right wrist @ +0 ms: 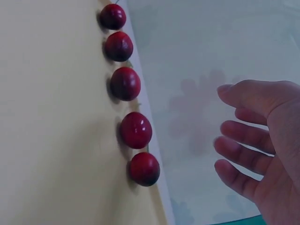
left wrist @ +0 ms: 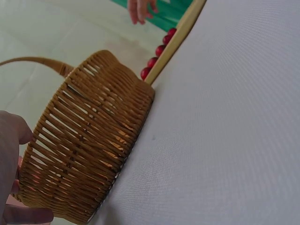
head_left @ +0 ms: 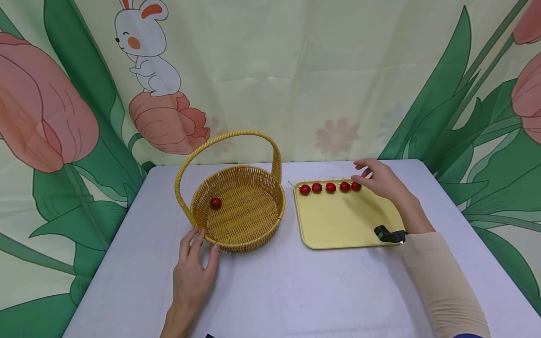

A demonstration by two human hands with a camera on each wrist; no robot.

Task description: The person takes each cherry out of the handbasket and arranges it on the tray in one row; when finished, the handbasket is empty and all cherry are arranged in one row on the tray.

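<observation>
A round wicker basket (head_left: 243, 244) with a tall arched handle stands left of centre, with one red cherry (head_left: 216, 203) inside. At its near left rim rests my left hand (head_left: 194, 272), thumb and fingers spread along the wicker (left wrist: 79, 140). To the right lies a shallow yellow tray (head_left: 338, 225), where several cherries (head_left: 330, 188) sit in a row along the far edge. Above the right end of that row hovers my right hand (head_left: 378, 180). In the right wrist view its fingers (right wrist: 246, 136) are loosely bent, holding nothing, apart from the cherries.
A white cloth covers the table (head_left: 270, 300). Behind it hangs a printed curtain (head_left: 274, 84) with tulips and a rabbit. A black device (head_left: 389, 234) is strapped at my right wrist, over the tray's near right corner.
</observation>
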